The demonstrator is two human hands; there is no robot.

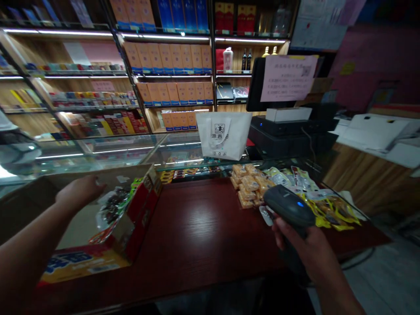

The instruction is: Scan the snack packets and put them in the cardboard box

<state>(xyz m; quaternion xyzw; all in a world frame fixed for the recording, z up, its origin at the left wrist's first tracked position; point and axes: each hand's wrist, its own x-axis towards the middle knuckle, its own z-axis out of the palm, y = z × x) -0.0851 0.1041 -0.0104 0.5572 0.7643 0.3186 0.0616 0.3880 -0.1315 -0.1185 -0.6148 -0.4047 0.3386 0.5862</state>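
In my right hand (305,245) is a dark barcode scanner (290,208), gripped by its handle, with a blue light lit on top. Its head points toward the piled, clear-wrapped orange-brown snack packs (249,183). My left hand (80,190) is over the open cardboard box (88,260) at the left; its fingers are blurred and partly hidden, so their grip cannot be made out. Inside the box, against its right side, lie clear bags of dark snacks (113,205) and a green packet (135,186).
Yellow snack packets (334,210) and silvery packets (292,177) lie on the dark red counter (197,236). Behind are a white paper bag (225,135) on a glass case and a monitor (257,85) with a paper sign. Shelves (170,76) of boxes line the back wall.
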